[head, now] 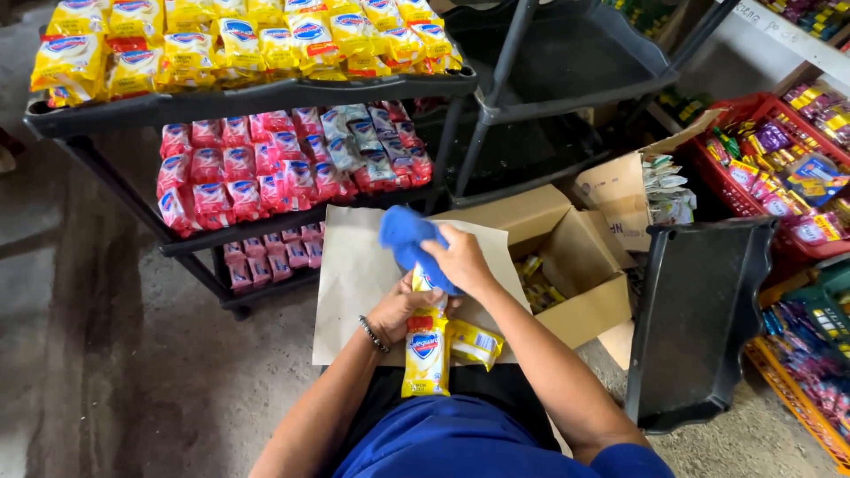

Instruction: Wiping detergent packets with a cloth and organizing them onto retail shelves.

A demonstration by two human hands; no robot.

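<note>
My left hand (pixel 400 307) grips a yellow pack of soap bars (pixel 426 352) by its upper part, holding it upright over my lap. My right hand (pixel 458 258) presses a blue cloth (pixel 405 239) against the top of that pack. A second, smaller yellow pack (pixel 475 343) lies just right of the first, on a sheet of brown paper (pixel 352 274) spread across my knees.
An open cardboard box (pixel 575 265) with more yellow packs stands to the right. A black rack (pixel 248 97) ahead holds yellow, pink and white packs. A black tray (pixel 699 319) leans at right, beside red crates (pixel 779 168) of goods. Bare concrete floor (pixel 106 336) lies left.
</note>
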